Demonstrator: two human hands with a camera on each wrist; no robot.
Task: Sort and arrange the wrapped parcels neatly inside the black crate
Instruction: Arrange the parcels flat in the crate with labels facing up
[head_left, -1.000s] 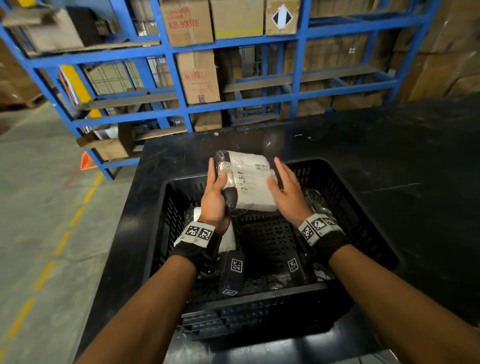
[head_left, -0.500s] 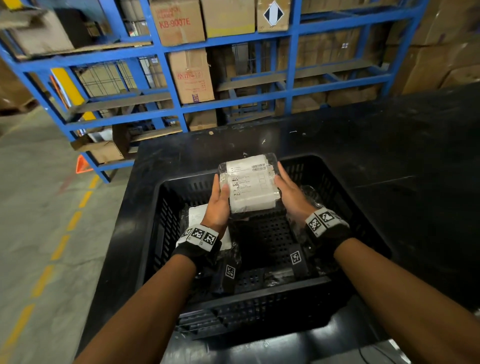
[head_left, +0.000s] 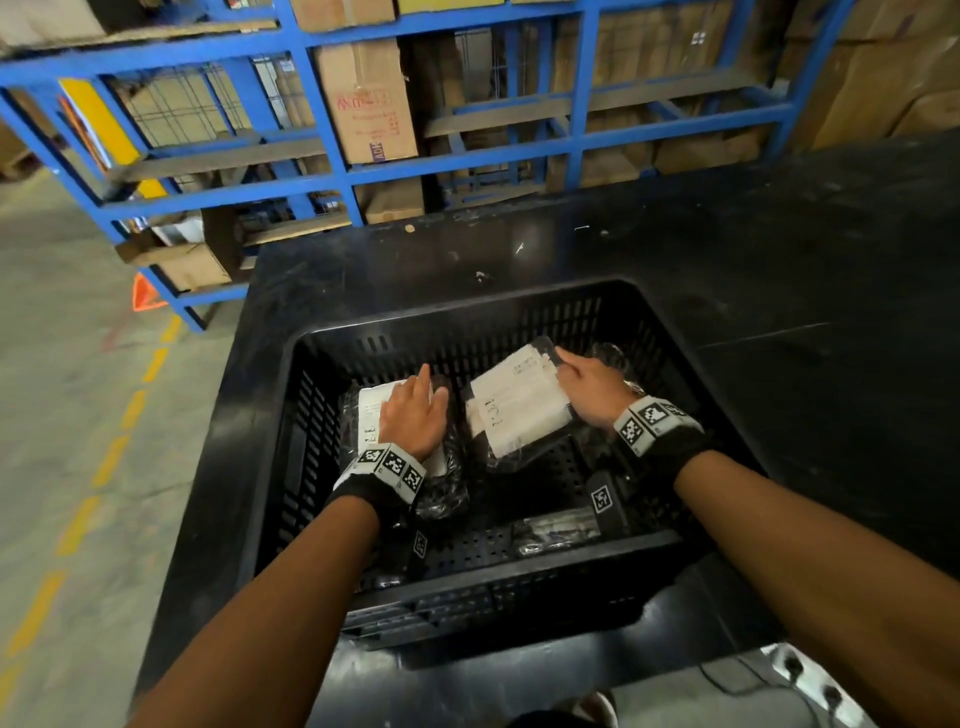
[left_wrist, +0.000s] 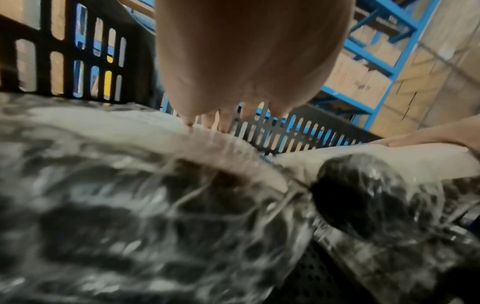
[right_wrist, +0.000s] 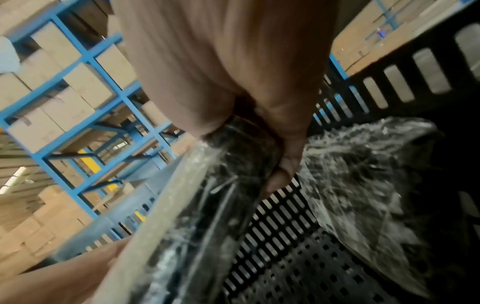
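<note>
The black slotted plastic crate (head_left: 291, 395) stands on the black bench (head_left: 779, 260), and both hands are down inside it. The left hand (head_left: 413, 415) lies flat, fingers straight, on a film-wrapped dark parcel with a white label (head_left: 370, 410) resting at the left of the crate floor. The right hand (head_left: 589, 392) has its grip closed on the right edge of a second film-wrapped parcel with a large white label (head_left: 514, 410); the right wrist view shows fingers curled under that edge and the thumb on top, with the parcel tilted, not yet lying flat, just right of the first. A third clear-wrapped dark parcel (head_left: 608, 356) sits in the far right corner behind the right hand, and a small flat wrapped packet (head_left: 556, 530) lies near the front wall. As I judge it, the sorting is partly done: one parcel is placed, the second is being set beside it, and the corner parcel and the front packet remain to be lined up.
</note>
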